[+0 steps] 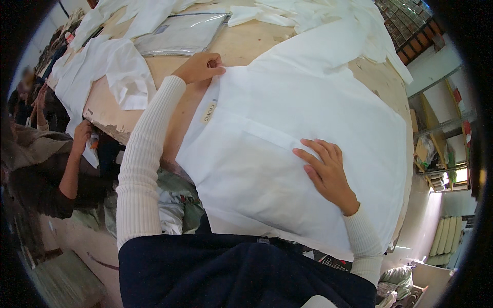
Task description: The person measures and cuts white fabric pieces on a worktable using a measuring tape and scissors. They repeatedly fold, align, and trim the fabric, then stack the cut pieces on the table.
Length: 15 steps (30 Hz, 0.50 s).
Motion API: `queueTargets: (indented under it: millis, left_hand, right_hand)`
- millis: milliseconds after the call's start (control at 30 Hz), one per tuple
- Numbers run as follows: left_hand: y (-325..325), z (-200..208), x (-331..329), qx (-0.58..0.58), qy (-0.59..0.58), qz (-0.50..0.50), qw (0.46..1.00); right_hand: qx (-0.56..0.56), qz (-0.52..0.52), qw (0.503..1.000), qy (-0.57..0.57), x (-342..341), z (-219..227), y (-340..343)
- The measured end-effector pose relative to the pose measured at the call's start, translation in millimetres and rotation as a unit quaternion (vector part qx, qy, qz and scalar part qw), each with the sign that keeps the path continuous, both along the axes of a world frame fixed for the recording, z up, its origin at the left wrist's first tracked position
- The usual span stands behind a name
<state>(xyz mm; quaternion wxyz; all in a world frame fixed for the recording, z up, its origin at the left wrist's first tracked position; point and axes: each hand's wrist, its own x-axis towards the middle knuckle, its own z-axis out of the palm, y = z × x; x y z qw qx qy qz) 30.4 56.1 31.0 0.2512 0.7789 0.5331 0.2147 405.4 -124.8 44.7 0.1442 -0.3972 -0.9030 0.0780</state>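
A white garment [287, 118], probably a top, lies spread over the near part of the wooden table and hangs past its front edge. A small cream label [209, 111] shows on the inside of its neckline at the left. At the garment's far left corner, my left hand [200, 68] pinches the cloth edge between thumb and fingers. My right hand [328, 172] rests on the middle of the garment with its fingers spread, holding nothing.
More white garments [120, 69] lie on the table [169, 72] at the left and along the back. A clear plastic package [182, 33] sits beyond my left hand. Another person's hand [82, 134] is at the table's left edge. Shelves [436, 138] stand at the right.
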Motion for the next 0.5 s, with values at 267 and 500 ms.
queueTargets:
  millis: [267, 500]
  left_hand:
    - [-9.7, -1.9, 8.7, 0.044, 0.035, 0.051, 0.997]
    - [-11.2, 0.4, 10.7, 0.005, -0.145, 0.031, 0.989]
  right_hand:
    - [0.0, -0.001, 1.0, -0.017, 1.3, -1.9, -0.6]
    - [-0.004, -0.001, 1.0, -0.01, 1.8, -0.4, -0.9]
